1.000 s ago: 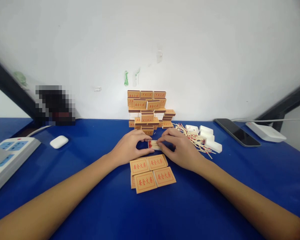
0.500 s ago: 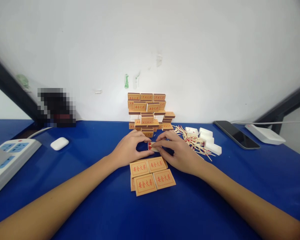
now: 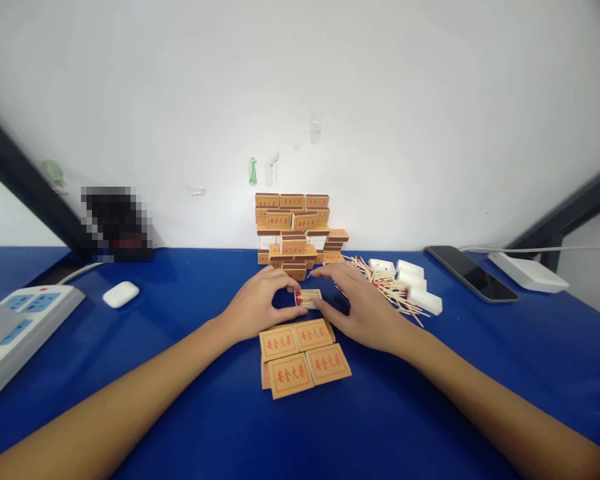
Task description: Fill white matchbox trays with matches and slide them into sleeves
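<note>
A small white matchbox tray (image 3: 309,307) filled with red-tipped matches lies on the blue table between my hands. My left hand (image 3: 260,301) grips the tray's left end between thumb and index finger. My right hand (image 3: 364,305) is over its right side, thumb at the tray's edge, index finger raised and apart from it. Just in front lie several flat orange matchboxes (image 3: 291,375) with red characters, some overlapping. Behind the tray, a stack of matchboxes (image 3: 293,247) rises against the wall.
Loose matches (image 3: 393,293) are heaped right of the stack, beside several white trays (image 3: 425,301). Farther right are a black phone (image 3: 473,273) and a white box-shaped device (image 3: 527,272). A white earbud case (image 3: 121,294) and a power strip (image 3: 40,327) are on the left.
My right fingers have lifted off the matches and spread apart, so the matches in the tray show more. My left hand keeps its hold. The view has tilted slightly upward.
</note>
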Available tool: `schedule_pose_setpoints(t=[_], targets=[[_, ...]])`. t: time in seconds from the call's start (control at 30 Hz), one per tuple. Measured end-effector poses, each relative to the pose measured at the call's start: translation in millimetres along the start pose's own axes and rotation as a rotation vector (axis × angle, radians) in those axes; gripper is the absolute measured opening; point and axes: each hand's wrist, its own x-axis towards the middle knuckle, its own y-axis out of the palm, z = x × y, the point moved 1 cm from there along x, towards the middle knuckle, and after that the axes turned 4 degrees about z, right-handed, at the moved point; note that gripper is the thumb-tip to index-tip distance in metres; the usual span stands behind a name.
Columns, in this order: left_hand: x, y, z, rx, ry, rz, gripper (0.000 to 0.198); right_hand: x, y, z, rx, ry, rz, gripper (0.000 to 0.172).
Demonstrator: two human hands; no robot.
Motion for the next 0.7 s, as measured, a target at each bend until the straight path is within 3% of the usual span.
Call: schedule_pose_setpoints(t=[0.27,0.53,0.7], targets=[[-1,0.2,3,-0.043,-0.025,0.010,0.031,-3,-5,-13,-0.063,0.036,0.110,0.017],[0,0.3,2,-0.057,-0.048,-0.029,0.049,0,-17,-16,-0.042,0.027,0.057,0.012],[2,-18.8,-15,-0.158,-0.047,-0.204,0.022,-1,-55,-38,-0.038,0.104,-0.011,0.018]])
